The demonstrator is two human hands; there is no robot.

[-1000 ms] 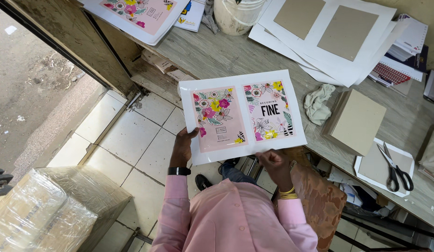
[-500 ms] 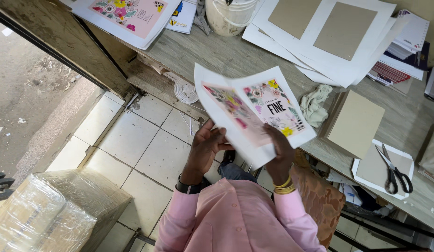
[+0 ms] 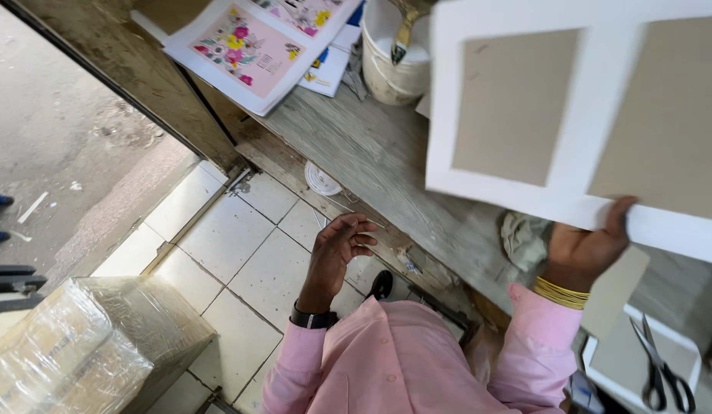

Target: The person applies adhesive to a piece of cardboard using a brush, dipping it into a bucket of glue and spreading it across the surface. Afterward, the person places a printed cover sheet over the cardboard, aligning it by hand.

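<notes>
The right hand [image 3: 584, 249], at the lower right of the frame, pinches the lower edge of a white sheet with two grey board panels [image 3: 578, 115] — thumb on the near face, the other fingers hidden behind it. The sheet fills the upper right, raised over the wooden table [image 3: 364, 146]. The left hand [image 3: 337, 249], at centre, holds nothing — fingers loosely curled, half open above the tiled floor [image 3: 218, 245].

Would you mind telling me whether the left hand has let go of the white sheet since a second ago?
Yes. The left hand has come off the sheet and now hangs empty over the floor tiles, short of the bench edge.
</notes>
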